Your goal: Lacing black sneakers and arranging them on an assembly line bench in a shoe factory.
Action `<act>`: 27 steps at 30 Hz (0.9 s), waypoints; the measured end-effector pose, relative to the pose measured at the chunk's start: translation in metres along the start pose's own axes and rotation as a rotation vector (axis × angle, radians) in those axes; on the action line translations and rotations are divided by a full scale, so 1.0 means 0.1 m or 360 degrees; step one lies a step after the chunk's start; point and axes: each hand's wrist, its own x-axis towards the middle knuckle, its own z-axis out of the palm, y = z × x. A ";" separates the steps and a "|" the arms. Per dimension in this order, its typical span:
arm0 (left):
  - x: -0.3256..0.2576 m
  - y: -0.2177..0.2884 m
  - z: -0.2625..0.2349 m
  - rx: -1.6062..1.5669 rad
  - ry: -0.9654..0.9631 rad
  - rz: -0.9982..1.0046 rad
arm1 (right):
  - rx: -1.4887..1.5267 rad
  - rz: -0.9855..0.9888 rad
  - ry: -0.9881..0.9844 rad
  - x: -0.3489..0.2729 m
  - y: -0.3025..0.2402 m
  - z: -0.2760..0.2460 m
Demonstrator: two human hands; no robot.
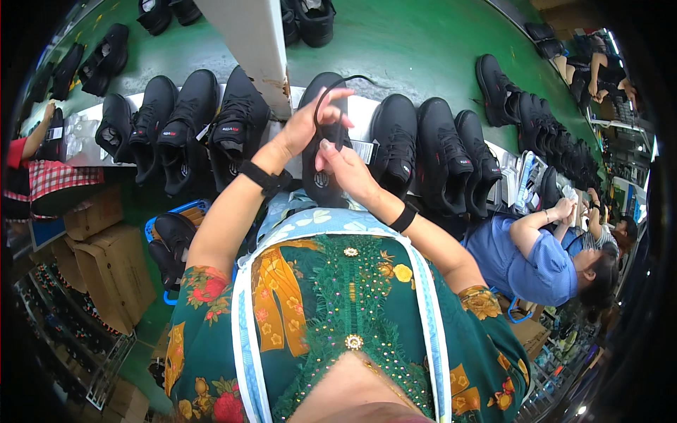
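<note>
A black lace-up shoe [323, 84] lies before me on the work ledge, toe pointing away, partly covered by both my hands. Over its middle, my left hand [310, 125] has its fingers stretched out and apart. A thin black shoelace [321, 99] runs across those fingers and curves up over the toe to a loose end. My right hand [347, 169] is closed, thumb and fingers pinched on the lower part of the lace. The shoe's lacing is mostly hidden behind the hands. A white tag [364, 151] shows beside my right hand.
Black shoes [187, 120] line the ledge at left, and more [395, 134] stand close at right. A white post [250, 49] rises just beyond my left hand. Across the green surface [409, 42] are further shoes. A co-worker in blue [529, 254] sits at right; cardboard boxes [113, 275] stand lower left.
</note>
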 end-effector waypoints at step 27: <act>-0.09 0.32 0.03 0.2965 -0.0635 0.0440 | 0.0020 0.0519 0.0403 0.04 -0.32 -1.10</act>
